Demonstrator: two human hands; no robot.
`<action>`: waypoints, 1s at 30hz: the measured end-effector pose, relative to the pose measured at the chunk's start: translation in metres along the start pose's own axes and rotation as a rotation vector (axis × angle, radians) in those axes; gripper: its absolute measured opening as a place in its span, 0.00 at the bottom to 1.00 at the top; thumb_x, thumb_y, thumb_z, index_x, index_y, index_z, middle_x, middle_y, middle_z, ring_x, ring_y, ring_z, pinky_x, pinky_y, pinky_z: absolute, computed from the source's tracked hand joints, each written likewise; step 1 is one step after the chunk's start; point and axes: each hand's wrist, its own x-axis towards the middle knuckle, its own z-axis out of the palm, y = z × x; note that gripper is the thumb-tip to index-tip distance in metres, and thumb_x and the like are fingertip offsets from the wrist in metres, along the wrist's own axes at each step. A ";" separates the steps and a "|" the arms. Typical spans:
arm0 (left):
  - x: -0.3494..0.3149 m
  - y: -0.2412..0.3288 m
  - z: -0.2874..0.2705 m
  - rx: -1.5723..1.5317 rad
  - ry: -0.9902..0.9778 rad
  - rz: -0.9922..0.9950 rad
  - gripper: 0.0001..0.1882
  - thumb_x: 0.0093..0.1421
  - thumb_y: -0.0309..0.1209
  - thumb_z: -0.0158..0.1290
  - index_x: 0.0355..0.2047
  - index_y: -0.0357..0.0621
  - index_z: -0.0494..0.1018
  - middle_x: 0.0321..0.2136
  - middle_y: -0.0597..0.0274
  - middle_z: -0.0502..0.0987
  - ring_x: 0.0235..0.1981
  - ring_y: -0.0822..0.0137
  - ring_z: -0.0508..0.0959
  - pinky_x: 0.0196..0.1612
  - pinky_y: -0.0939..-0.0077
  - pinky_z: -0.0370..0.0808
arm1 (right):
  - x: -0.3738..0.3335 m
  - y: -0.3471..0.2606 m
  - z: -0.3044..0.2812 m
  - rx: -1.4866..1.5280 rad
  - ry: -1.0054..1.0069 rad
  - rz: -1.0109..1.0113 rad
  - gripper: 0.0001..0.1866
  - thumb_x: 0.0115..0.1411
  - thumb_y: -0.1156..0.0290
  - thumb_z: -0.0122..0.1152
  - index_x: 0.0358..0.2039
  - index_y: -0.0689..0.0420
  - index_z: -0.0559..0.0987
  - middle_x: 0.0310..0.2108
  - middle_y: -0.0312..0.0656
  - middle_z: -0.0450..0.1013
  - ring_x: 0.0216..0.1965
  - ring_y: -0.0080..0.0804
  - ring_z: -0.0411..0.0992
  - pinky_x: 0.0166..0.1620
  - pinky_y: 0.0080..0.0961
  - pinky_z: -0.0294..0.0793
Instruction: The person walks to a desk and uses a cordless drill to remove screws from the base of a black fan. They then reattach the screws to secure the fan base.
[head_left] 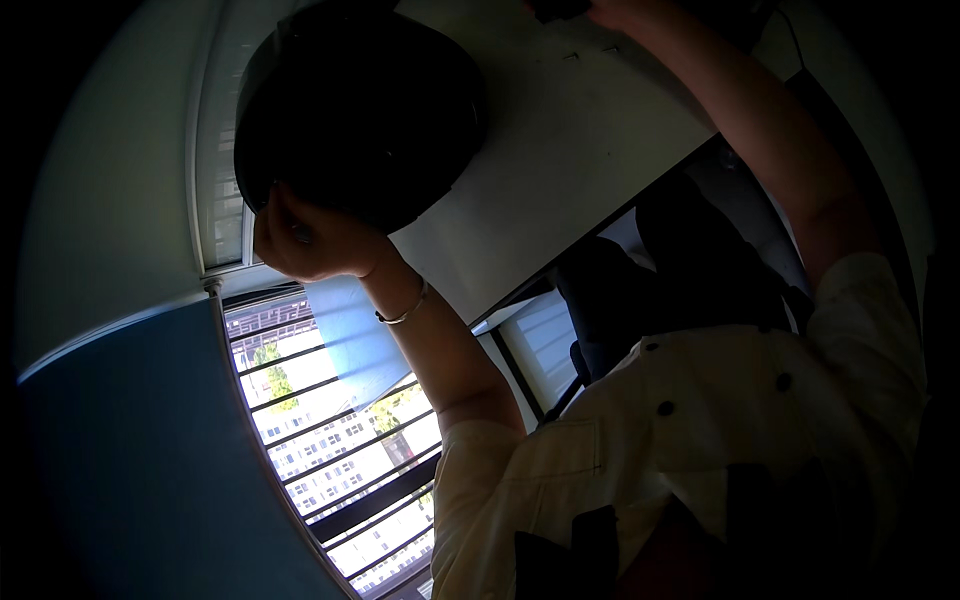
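Pale shirt (720, 400), dark object (360, 110), tabletop (550, 170), barred window (345, 450).

A: Light source?
B: Window (300, 405), lower left of the view. Bright daylight, near white in patches; room itself dim.
A: Outside?
B: Pale building (335, 470), rows of small openings, green tree (272, 378) in front. Dark bars (300, 382) cross the window; light-blue sheet (352, 335) over part of it, material unclear.
A: Walls?
B: Grey-green wall (110, 190) at left, blue panel (130, 440) below it.
A: Furniture?
B: Pale table (540, 210), dark edge running diagonally. Floor too dark to read.
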 end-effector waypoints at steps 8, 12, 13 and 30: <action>0.002 -0.013 0.001 0.090 -0.001 0.247 0.06 0.54 0.31 0.57 0.26 0.42 0.79 0.26 0.65 0.73 0.29 0.70 0.70 0.29 0.76 0.72 | -0.004 -0.002 0.003 -0.027 0.001 -0.002 0.21 0.39 0.75 0.53 0.36 0.74 0.72 0.34 0.55 0.74 0.32 0.36 0.74 0.39 0.25 0.73; 0.002 -0.005 0.000 -0.049 -0.021 0.053 0.06 0.52 0.30 0.58 0.26 0.41 0.78 0.26 0.64 0.73 0.30 0.70 0.70 0.31 0.77 0.72 | -0.003 -0.001 0.002 -0.013 -0.010 -0.013 0.21 0.39 0.76 0.53 0.36 0.75 0.72 0.34 0.55 0.74 0.33 0.37 0.74 0.40 0.25 0.73; 0.003 -0.003 0.000 -0.086 -0.022 0.001 0.06 0.52 0.30 0.59 0.26 0.41 0.78 0.26 0.64 0.73 0.31 0.70 0.70 0.31 0.77 0.72 | -0.002 -0.001 0.001 -0.012 -0.009 -0.016 0.20 0.39 0.76 0.53 0.36 0.75 0.72 0.34 0.55 0.74 0.33 0.37 0.74 0.40 0.25 0.73; 0.021 -0.004 -0.012 -0.313 -0.238 -0.449 0.11 0.46 0.25 0.62 0.31 0.42 0.75 0.38 0.64 0.69 0.39 0.68 0.73 0.43 0.73 0.73 | -0.002 0.001 0.001 -0.024 -0.006 0.003 0.20 0.40 0.75 0.54 0.36 0.74 0.73 0.33 0.54 0.75 0.31 0.35 0.74 0.39 0.24 0.73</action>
